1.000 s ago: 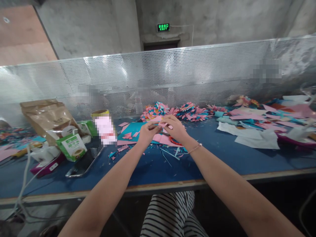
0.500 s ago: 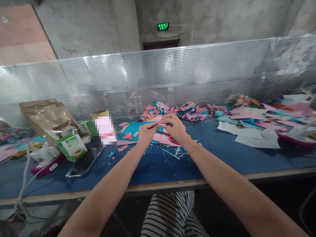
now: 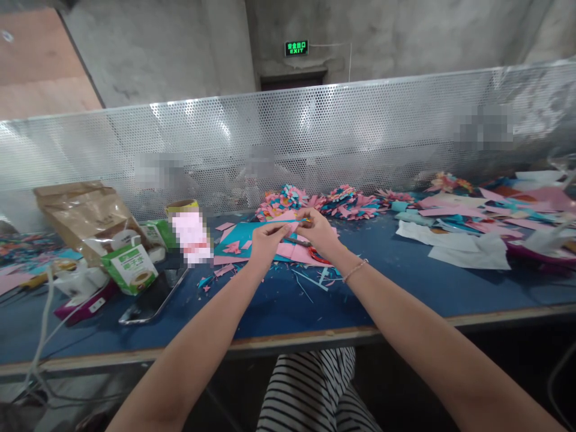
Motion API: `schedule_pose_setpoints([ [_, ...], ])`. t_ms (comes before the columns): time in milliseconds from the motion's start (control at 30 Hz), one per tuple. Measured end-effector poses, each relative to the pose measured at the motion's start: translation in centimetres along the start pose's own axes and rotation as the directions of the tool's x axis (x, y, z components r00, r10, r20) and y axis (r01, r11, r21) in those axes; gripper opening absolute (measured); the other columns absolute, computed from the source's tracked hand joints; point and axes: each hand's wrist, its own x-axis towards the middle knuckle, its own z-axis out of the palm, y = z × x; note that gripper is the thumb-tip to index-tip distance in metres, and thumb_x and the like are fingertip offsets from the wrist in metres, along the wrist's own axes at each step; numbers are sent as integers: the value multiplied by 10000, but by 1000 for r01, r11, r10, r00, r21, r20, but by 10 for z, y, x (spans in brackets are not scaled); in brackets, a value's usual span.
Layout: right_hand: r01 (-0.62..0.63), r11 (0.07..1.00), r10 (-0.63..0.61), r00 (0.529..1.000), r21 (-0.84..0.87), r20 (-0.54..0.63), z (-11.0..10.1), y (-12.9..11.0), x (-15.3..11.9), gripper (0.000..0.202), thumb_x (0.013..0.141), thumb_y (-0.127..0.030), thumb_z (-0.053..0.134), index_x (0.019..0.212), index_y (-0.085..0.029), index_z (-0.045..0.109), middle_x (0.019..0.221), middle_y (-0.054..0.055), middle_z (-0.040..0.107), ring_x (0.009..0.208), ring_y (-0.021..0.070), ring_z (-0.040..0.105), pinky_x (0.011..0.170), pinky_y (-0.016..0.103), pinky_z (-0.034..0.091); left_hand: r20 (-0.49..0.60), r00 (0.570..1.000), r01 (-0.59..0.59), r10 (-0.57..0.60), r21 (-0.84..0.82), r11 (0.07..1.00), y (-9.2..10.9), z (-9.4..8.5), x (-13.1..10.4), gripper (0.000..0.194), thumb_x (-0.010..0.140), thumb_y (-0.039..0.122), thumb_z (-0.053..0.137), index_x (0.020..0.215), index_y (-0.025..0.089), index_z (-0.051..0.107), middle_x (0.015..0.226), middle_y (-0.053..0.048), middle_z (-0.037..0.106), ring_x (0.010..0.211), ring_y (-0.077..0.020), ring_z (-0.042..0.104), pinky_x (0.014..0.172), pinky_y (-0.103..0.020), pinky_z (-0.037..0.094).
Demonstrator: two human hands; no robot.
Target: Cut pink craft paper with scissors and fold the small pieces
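In the head view, my left hand (image 3: 266, 241) pinches a small pink paper piece (image 3: 292, 227) between thumb and fingers. Close beside it, my right hand (image 3: 320, 235) is closed around a small bit with orange and teal colour, partly hidden by the fingers; its exact shape is unclear. Under my hands lie scissors (image 3: 320, 258) with red handles, their blades pointing left. They rest on pink sheets and a blue paper sheet (image 3: 243, 233). A small pink cut-out (image 3: 233, 247) lies on the blue sheet.
Layered paper flowers (image 3: 346, 204) are heaped against the perforated metal screen (image 3: 288, 132). Loose papers (image 3: 468, 240) spread at right. At left stand a brown paper bag (image 3: 85, 210), a green-white carton (image 3: 130, 267), a phone (image 3: 153, 297) and a purple power strip (image 3: 85, 303).
My right hand has shifted slightly right, away from the left fingertips. The small orange and teal bit now shows at its fingers. My left hand stays nearly in place.
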Motion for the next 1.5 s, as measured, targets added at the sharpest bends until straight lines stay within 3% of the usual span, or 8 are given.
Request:
schedule_pose_setpoints([
  [267,81,997,-80,994,-8,75,-5,-3,0,283,659,-195,526,942,-205,530,970,41,555,863,136,535,750,292,447,-21,998,65,-64,33,997,-3,-4,4,190,615,330,612,696,168,670,569,-8,601,522,-105,507,458,-223,375],
  [433,133,986,-128,990,-98,54,-3,-7,-1,146,678,-254,559,802,-187,595,792,29,599,796,145,560,727,302,452,37,999,38,-39,25,999,-2,-3,3,216,628,342,606,722,156,661,557,-9,586,518,-101,505,439,-210,364],
  [567,145,982,-143,990,-120,19,-2,-4,-1,138,684,-274,563,775,-183,613,784,31,612,749,139,563,690,296,454,47,998,36,-33,-48,998,-3,-3,2,281,608,331,629,830,159,634,534,4,579,520,-105,523,451,-203,382],
  [733,146,988,-145,989,-48,33,-2,-6,-1,128,672,-263,580,766,-186,622,781,29,617,769,138,566,728,296,451,18,1000,22,-21,-46,999,-1,-2,1,185,608,315,627,712,163,621,556,-1,599,547,-110,556,475,-200,393],
  [933,128,989,-134,989,77,66,-2,-9,-2,211,639,-226,602,847,-194,614,867,31,618,825,140,571,794,306,444,18,993,114,-113,-245,963,-2,-1,2,147,589,258,640,696,165,600,570,8,604,555,-106,573,513,-205,420],
  [1067,104,993,-106,993,50,57,-3,-6,-1,192,664,-266,582,833,-187,625,836,30,629,788,138,574,758,303,452,76,979,202,-187,-371,907,-3,0,3,160,549,237,671,667,159,595,548,20,591,516,-90,560,499,-196,417],
  [1233,81,997,-81,996,2,22,-3,-4,0,189,665,-289,576,807,-183,640,803,28,637,755,139,575,736,307,457,87,974,228,-210,-393,891,-4,1,3,153,540,241,680,640,159,599,538,29,573,489,-83,550,479,-193,410],
  [1500,64,992,-64,998,112,-1,-2,3,2,170,651,-307,598,774,-197,641,789,16,636,751,136,578,738,315,466,83,981,196,-178,-346,918,-3,0,3,152,543,240,684,661,163,629,517,35,545,444,-51,477,437,-181,354],
])
